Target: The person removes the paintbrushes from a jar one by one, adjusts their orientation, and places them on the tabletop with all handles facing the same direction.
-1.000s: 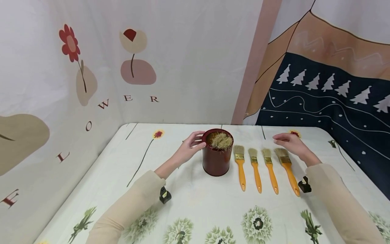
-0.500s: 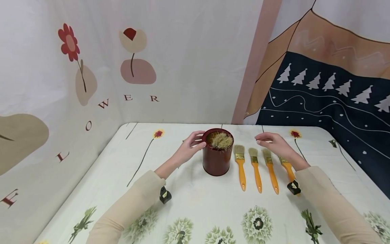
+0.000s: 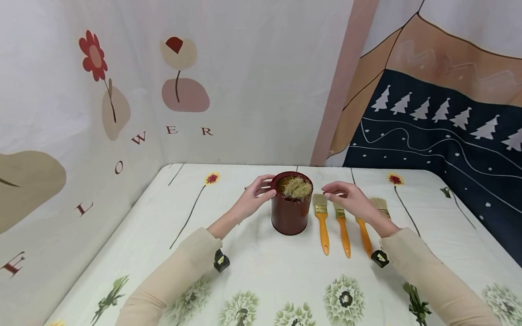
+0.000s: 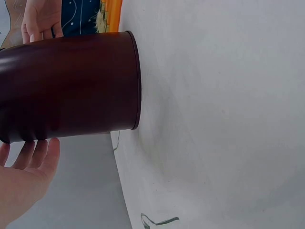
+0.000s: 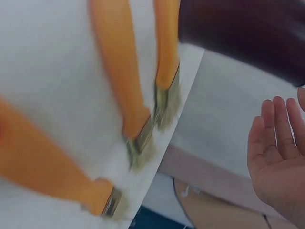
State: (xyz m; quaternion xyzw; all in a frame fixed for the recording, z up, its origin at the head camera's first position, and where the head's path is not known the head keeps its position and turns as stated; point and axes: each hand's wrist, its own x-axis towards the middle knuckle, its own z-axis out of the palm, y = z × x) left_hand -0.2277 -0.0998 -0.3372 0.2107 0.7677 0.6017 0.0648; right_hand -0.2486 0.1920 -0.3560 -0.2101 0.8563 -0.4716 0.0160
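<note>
A dark red round can (image 3: 288, 219) stands upright on the table, with a tuft of pale, dry grass-like fibre (image 3: 297, 188) at its top. My left hand (image 3: 253, 195) touches the can's left side near the rim, its fingers slightly bent and the thumb towards the front. In the left wrist view those fingertips meet the can's wall. To the right of the can, my right hand (image 3: 350, 198) hovers over the paintbrushes, fingers extended and holding nothing. Nearest the can lies a paintbrush (image 3: 323, 231) with an orange handle. The hand and forearm partly hide the other brushes.
Several paintbrushes lie in a row right of the can, among them a wide one (image 3: 379, 204) at the far right. A white flower-printed cloth (image 3: 261, 280) covers the table. Printed fabric (image 3: 253, 90) hangs behind it.
My right hand has moved left across the brushes and is now close to the can's right side. The left hand and the can have stayed in place.
</note>
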